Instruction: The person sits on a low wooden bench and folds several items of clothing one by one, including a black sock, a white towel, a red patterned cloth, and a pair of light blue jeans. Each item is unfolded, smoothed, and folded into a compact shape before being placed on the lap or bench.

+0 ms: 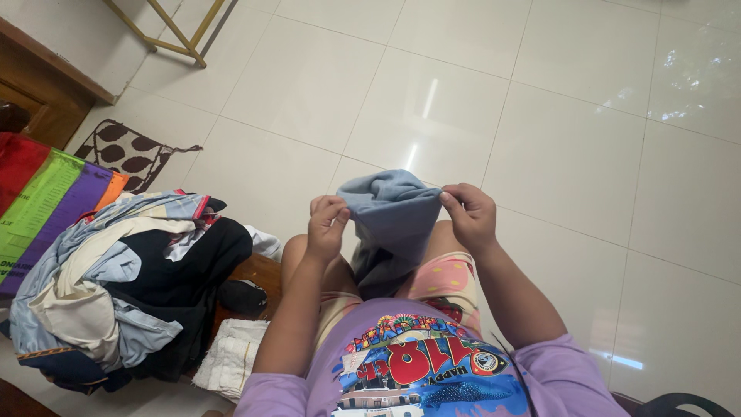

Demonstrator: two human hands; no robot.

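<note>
Right now I see both hands raised over the lap, each pinching the upper edge of a grey-blue garment (392, 212). My left hand (326, 228) has its fingers curled tight on the cloth's left corner, thumb pressed against the fingertips; my right hand (468, 216) is closed the same way on the right corner, knuckles up. The garment hangs bunched between them and drapes down across the knees, its lower part darker and folded against the pink patterned shorts (448, 279). To my left, well apart from the hands, a heap of mixed clothes (123, 286) sits on a wooden seat (258, 272), with a folded white cloth (231, 357) just beside it. Beyond lies glossy white tiled floor (556, 139) and a spotted mat (131, 154) near the wall
</note>
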